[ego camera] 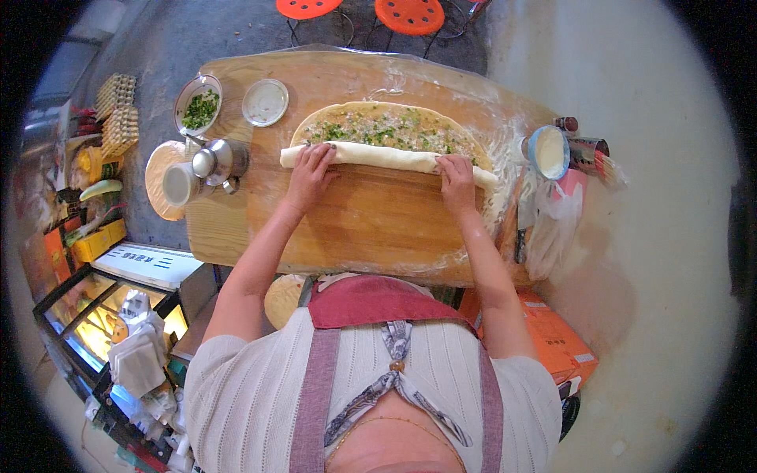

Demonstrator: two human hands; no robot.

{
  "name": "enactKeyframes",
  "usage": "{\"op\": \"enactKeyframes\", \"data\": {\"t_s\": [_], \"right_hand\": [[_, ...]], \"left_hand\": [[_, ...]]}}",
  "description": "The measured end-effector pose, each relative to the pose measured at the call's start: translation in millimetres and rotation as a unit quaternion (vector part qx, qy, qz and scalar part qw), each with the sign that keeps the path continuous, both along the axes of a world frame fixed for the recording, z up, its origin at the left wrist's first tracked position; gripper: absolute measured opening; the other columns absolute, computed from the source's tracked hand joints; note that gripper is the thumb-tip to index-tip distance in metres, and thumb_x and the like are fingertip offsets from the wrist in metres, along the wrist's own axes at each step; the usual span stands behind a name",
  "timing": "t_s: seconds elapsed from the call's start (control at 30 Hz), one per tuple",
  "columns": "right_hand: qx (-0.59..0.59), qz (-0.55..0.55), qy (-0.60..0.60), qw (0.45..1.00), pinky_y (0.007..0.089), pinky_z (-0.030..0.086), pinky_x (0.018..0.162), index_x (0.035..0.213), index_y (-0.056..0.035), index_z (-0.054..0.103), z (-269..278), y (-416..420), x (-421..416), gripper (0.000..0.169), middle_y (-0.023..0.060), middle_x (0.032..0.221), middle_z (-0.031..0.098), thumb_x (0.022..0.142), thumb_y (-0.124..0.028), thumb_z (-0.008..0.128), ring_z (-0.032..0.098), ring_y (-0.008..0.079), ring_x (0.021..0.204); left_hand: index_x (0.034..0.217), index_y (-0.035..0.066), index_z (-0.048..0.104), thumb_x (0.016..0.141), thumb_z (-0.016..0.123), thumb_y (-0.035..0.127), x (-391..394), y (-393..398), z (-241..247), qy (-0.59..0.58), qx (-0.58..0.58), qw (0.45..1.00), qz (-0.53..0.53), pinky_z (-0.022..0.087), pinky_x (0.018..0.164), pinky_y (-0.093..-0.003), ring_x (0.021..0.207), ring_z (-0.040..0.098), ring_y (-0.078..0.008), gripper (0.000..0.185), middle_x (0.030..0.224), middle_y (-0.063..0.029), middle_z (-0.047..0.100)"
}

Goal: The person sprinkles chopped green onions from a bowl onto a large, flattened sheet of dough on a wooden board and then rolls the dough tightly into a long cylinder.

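A flat sheet of dough [378,121], scattered with chopped green onion and a whitish sprinkling, lies on the wooden board [378,219]. Its near edge is rolled into a long pale dough roll [384,156]. Near the left end, my left hand [313,171] curls its fingers over the roll. Toward the right end my right hand [457,180] grips it the same way, fingertips at the far side. Beyond the roll, the sheet is still flat, with its far edge curved. My fingers hide short stretches of the roll.
At left stand a bowl of chopped green onion [200,111], a white lid [265,102], a steel pot [219,162] and a plastic tub [179,184]. At right are a blue-rimmed bowl of white powder [549,152], a knife [523,219] and a plastic bag [553,227].
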State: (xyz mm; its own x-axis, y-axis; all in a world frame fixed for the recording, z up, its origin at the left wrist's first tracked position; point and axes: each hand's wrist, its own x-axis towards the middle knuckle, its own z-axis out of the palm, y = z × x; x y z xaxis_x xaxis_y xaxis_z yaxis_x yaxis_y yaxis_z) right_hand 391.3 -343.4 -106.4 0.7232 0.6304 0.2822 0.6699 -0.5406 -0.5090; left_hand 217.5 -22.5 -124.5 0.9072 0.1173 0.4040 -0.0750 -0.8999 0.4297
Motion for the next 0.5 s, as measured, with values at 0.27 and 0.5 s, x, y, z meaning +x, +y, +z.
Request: {"op": "enactKeyframes", "data": {"t_s": [0.27,0.5], "right_hand": [[-0.046,0.019,0.103,0.993,0.0447,0.046,0.095,0.108,-0.0055,0.064,5,7,28,0.038,0.0149,0.106,0.062,0.072,0.004,0.071,0.057,0.0355,0.106],[-0.004,-0.038,0.059,0.997,0.0441,0.045,0.097,0.115,-0.0076,0.064,-4,30,20,0.038,0.0141,0.113,0.063,0.078,0.003,0.065,0.057,0.0349,0.108]], "left_hand": [[0.107,0.005,0.061,0.080,0.068,0.003,26,41,-10,0.068,-0.116,0.989,-0.066,0.045,0.093,-0.0461,0.106,0.057,-0.0341,0.028,0.108,-0.0120,0.062],[0.097,0.005,0.062,0.079,0.072,0.006,52,41,5,0.023,-0.133,0.991,0.011,0.046,0.087,-0.0442,0.105,0.056,-0.0342,0.021,0.104,-0.0122,0.061]]}}
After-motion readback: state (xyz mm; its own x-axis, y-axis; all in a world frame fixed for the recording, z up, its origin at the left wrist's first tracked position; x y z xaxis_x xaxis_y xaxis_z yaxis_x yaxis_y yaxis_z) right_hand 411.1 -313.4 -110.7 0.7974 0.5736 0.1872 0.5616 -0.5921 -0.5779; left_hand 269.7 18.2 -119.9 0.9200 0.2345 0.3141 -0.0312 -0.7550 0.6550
